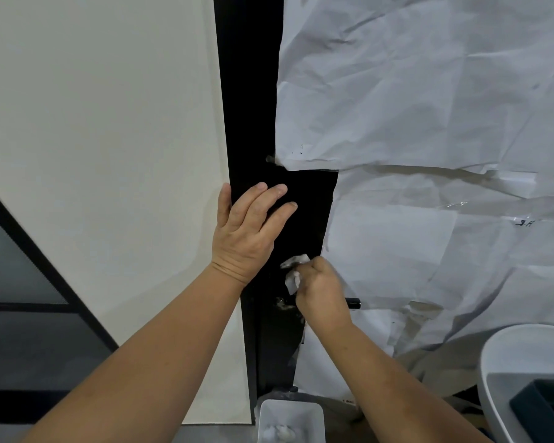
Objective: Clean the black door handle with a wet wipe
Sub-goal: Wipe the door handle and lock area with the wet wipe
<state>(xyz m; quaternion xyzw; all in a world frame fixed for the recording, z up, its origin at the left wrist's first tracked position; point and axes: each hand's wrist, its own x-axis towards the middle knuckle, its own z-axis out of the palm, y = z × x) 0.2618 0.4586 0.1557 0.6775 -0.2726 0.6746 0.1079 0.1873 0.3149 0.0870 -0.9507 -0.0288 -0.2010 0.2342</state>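
Note:
A black door stands straight ahead, mostly covered on the right by crumpled white paper. My left hand lies flat against the bare black part of the door, fingers straight and spread. Below it, my right hand grips a crumpled white wet wipe and holds it against the door just above the handle. Only the right end of the black door handle shows beyond my right hand; the rest is hidden under the hand.
A cream wall panel fills the left side, with a dark-framed glass panel at the lower left. A small white bin holding used wipes stands on the floor below. A white tub with a dark box sits at the lower right.

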